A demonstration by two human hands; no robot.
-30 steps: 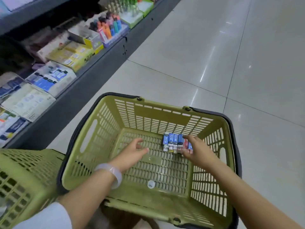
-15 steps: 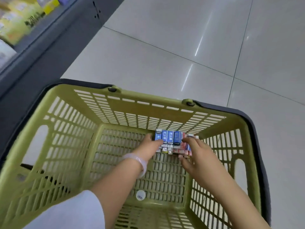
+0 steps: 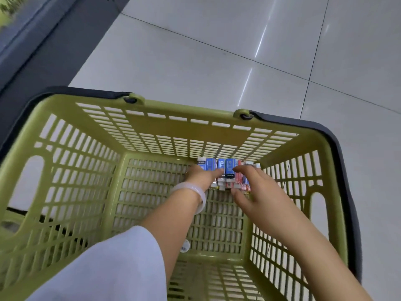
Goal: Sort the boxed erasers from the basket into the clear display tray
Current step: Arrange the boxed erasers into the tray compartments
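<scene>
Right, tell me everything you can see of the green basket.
The basket is olive-green plastic, with slotted walls and a gridded floor, an oval hand-hole in each side wall and a dark handle folded down around its rim. It stands upright on pale floor tiles. Inside, a row of small boxed erasers lies against the far wall, and a round white sticker sits on the floor grid. The left hand and right hand reach in at the erasers; their arms cross the near rim.

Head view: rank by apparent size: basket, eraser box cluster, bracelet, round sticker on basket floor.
1. basket
2. eraser box cluster, partly hidden by both hands
3. bracelet, looks close in size to the cluster, so unsure
4. round sticker
</scene>
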